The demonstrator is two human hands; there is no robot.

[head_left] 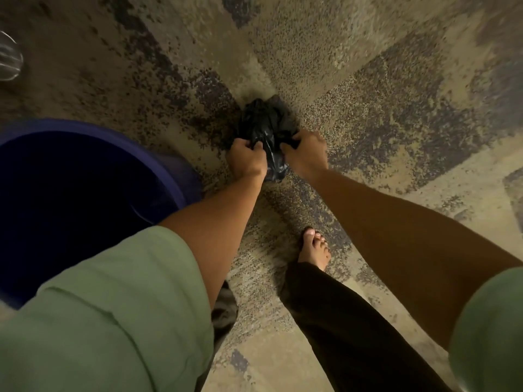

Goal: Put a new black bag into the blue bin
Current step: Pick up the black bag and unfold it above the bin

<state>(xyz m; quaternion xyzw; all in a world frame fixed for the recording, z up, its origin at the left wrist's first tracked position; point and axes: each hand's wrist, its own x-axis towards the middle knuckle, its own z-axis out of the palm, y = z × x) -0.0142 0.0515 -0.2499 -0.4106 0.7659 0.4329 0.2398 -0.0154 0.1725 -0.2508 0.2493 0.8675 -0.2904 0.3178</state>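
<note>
- The black bag point(266, 134) is bunched into a crumpled wad, held out in front of the person above the speckled carpet point(368, 108), with the blue bin point(175, 165) just to the left of the hands and apart from them.
- The left hand point(245, 159) has its fingers curled shut into the plastic on the wad's left side; folds of the bag bulge out beyond the knuckles.
- The right hand point(304, 154) is likewise clamped on the bag, fingertips buried in the right-hand folds, so that the two grips sit close together with a narrow tongue of plastic hanging down between them.
- Judging by this, the step in hand is opening out the new bag: the fingers seem to be searching for the mouth or pulling layers apart. Whether an edge has been found I cannot tell.
- The bin's interior looks dark and unlined, though it is too dim to be sure, so lining is not yet begun.
- The next move would call for parting the layers between the fingertips, shaking the bag open, then carrying it left over the bin's rim and pushing it down inside.
- A bare foot point(314, 247) stands below the right hand.
</note>
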